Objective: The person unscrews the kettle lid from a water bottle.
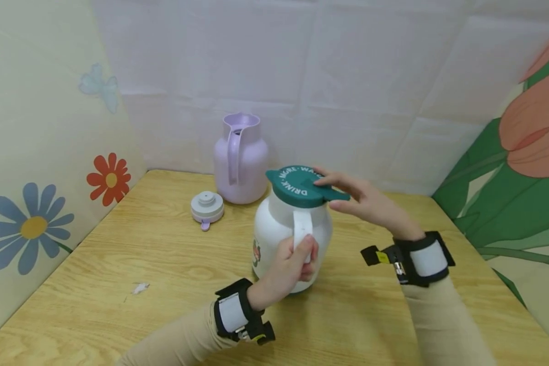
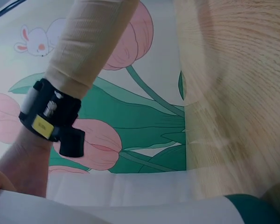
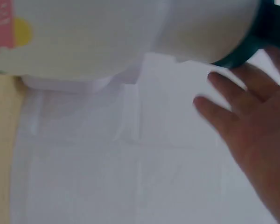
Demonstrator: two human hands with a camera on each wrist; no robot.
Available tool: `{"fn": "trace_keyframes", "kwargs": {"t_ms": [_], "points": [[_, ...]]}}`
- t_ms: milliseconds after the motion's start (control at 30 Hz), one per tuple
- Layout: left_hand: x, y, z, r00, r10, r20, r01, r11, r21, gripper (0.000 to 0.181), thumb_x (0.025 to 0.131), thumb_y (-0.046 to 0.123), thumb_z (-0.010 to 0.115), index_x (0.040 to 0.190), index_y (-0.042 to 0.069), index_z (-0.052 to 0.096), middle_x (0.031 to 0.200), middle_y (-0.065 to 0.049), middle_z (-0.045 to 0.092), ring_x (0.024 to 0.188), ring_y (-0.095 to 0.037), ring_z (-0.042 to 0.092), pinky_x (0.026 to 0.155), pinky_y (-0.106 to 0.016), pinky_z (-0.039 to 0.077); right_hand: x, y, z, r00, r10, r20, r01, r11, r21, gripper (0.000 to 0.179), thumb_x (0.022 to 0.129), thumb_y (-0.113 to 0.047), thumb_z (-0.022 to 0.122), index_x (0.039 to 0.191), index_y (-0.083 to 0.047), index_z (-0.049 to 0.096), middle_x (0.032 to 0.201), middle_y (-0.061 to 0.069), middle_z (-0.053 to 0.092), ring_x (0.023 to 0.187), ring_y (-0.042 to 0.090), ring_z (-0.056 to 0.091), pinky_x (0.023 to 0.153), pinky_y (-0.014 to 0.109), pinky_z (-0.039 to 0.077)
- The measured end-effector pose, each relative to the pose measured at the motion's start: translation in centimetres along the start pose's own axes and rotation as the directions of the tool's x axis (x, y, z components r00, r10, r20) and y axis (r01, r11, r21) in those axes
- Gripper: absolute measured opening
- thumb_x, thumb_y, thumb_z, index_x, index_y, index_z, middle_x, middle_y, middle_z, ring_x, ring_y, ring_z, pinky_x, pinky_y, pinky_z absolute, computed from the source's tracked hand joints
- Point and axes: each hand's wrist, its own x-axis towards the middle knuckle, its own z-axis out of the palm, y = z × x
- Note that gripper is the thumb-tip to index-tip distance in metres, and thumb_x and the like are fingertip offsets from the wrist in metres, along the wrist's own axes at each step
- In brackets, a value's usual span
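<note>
A white thermos jug [image 1: 270, 223] with a printed picture on its side stands upright on the table. My left hand [image 1: 283, 272] grips its handle [image 1: 303, 226], fingers curled round the lower part. On the jug's neck sits a round green lid [image 1: 297, 188] lettered "DRINK MORE", with a spout tip at the left and a tab [image 1: 336, 195] at the right. My right hand [image 1: 363, 201] is at the lid's right side, fingers extended over the top and thumb near the tab. In the right wrist view, spread fingers [image 3: 231, 93] show beside the lid's edge.
Behind the white jug stands a lavender thermos jug [image 1: 251, 162], its top uncovered. A grey stopper [image 1: 207, 206] with a small lavender tab lies to its left. A small whitish scrap [image 1: 140, 288] is on the wooden table [image 1: 178, 284]. Printed sheets and a white cloth [image 1: 361, 86] enclose the table.
</note>
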Motion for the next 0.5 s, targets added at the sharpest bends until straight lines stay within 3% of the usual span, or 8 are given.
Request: {"fn": "trace_keyframes", "kwargs": {"t_ms": [67, 133, 200, 267, 400, 500], "points": [[0.0, 0.1, -0.1, 1.000, -0.002, -0.004, 0.002, 1.000, 0.007, 0.037, 0.108, 0.021, 0.031, 0.086, -0.007, 0.042, 0.059, 0.005, 0.033, 0.050, -0.003, 0.032, 0.051, -0.018, 0.031, -0.1, -1.1, 0.4, 0.998, -0.020, -0.063, 0.014, 0.996, -0.088, 0.027, 0.099, -0.007, 0.063, 0.124, -0.015, 0.067, 0.153, 0.021, 0.045, 0.145, 0.046, 0.033, 0.112, 0.069, 0.029], [-0.1, 0.2, -0.2, 1.000, -0.001, -0.007, 0.001, 1.000, 0.008, 0.038, 0.108, 0.022, 0.032, 0.086, -0.007, 0.042, 0.059, 0.005, 0.033, 0.050, -0.003, 0.032, 0.051, -0.018, 0.031, -0.1, -2.4, 1.3, 0.982, -0.097, -0.162, 0.060, 0.974, -0.216, 0.021, 0.094, -0.002, 0.068, 0.115, -0.004, 0.069, 0.142, 0.020, 0.057, 0.139, 0.041, 0.045, 0.111, 0.062, 0.037], [-0.1, 0.2, -0.3, 1.000, 0.004, -0.009, -0.004, 1.000, 0.005, 0.039, 0.108, 0.022, 0.032, 0.086, -0.009, 0.041, 0.058, 0.005, 0.032, 0.050, -0.002, 0.032, 0.050, -0.017, 0.030, 0.1, -3.8, 2.8, 0.951, -0.193, -0.243, 0.097, 0.928, -0.359, 0.018, 0.089, 0.003, 0.072, 0.107, 0.001, 0.071, 0.131, 0.021, 0.065, 0.128, 0.039, 0.056, 0.105, 0.054, 0.046], [-0.1, 0.1, -0.3, 1.000, 0.015, -0.008, -0.015, 1.000, 0.003, 0.039, 0.108, 0.021, 0.032, 0.086, -0.010, 0.040, 0.058, 0.004, 0.033, 0.049, -0.002, 0.031, 0.049, -0.018, 0.029, 0.3, -5.1, 4.3, 0.934, -0.242, -0.263, 0.082, 0.862, -0.500, 0.022, 0.086, 0.001, 0.076, 0.107, 0.001, 0.072, 0.129, 0.021, 0.066, 0.122, 0.040, 0.060, 0.100, 0.051, 0.051], [-0.1, -0.1, -0.3, 0.999, 0.033, -0.008, -0.033, 0.999, 0.009, 0.039, 0.108, 0.020, 0.031, 0.086, -0.010, 0.040, 0.058, 0.004, 0.033, 0.049, -0.002, 0.032, 0.049, -0.018, 0.029, 0.6, -6.7, 6.3, 0.959, -0.190, -0.209, 0.003, 0.746, -0.666, 0.035, 0.090, -0.004, 0.075, 0.123, 0.000, 0.068, 0.136, 0.026, 0.059, 0.127, 0.048, 0.054, 0.103, 0.059, 0.046], [-0.2, -0.2, -0.3, 1.000, 0.025, -0.013, -0.025, 1.000, 0.004, 0.039, 0.108, 0.020, 0.032, 0.086, -0.010, 0.040, 0.058, 0.004, 0.033, 0.049, -0.002, 0.031, 0.049, -0.018, 0.029, 0.8, -6.5, 6.7, 0.968, -0.157, -0.194, -0.030, 0.700, -0.713, 0.041, 0.089, 0.009, 0.069, 0.128, -0.001, 0.066, 0.135, 0.027, 0.060, 0.126, 0.048, 0.056, 0.106, 0.060, 0.043]]}}
